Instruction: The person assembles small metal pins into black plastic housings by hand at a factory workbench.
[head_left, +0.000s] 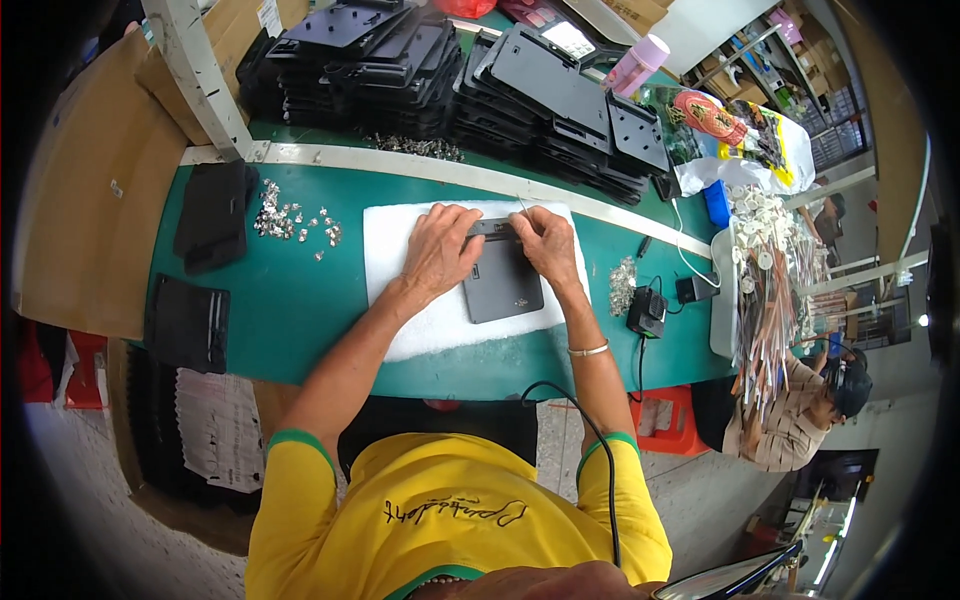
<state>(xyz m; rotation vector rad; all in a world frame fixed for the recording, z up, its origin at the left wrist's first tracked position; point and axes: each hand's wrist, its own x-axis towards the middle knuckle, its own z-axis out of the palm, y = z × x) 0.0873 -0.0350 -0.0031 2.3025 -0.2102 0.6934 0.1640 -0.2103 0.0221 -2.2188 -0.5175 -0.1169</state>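
We pressed both hands, left hand (437, 252) and right hand (545, 240), onto the dark panel (502, 282) on the white foam pad (400, 250); it could slide, apparently unclamped.

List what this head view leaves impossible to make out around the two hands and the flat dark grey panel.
Head view:
- Flat dark grey panel: top edge hidden under both hands.
- Right hand: thin pin-like item at its fingertips, too small to identify.
- Left hand: its grip underneath, hidden by the hand's back.

My long green-topped workbench (300, 310), white rail (480, 178) along its far edge at twelve o'clock, pale speckled tiled floor (90, 470) at seven, metal storage shelving (800, 90) at two, brown cardboard sheet (90, 190) at nine.
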